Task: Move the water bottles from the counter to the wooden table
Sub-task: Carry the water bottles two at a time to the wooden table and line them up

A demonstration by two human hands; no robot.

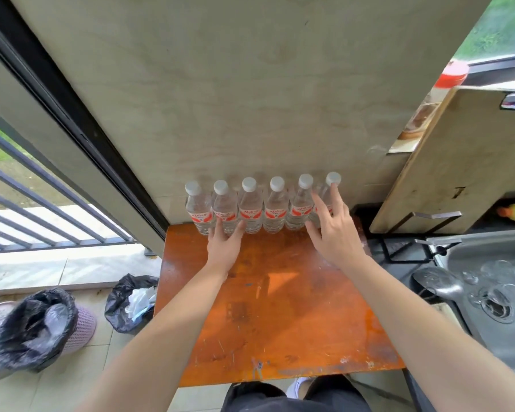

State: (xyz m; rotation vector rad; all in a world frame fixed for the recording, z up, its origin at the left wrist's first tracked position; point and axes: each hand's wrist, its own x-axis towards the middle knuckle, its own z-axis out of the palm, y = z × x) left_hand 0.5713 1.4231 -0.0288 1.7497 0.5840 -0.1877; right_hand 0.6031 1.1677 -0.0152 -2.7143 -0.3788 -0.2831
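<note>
Head | left hand [224, 246] fingers clasp second bottle [224, 203] | right hand [335, 233] fingers spread

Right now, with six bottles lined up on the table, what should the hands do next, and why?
Probably let go and draw back: all six bottles stand on the wooden table; the left hand holds the second bottle from the left, the right hand's straight fingers touch the rightmost bottle.
</note>
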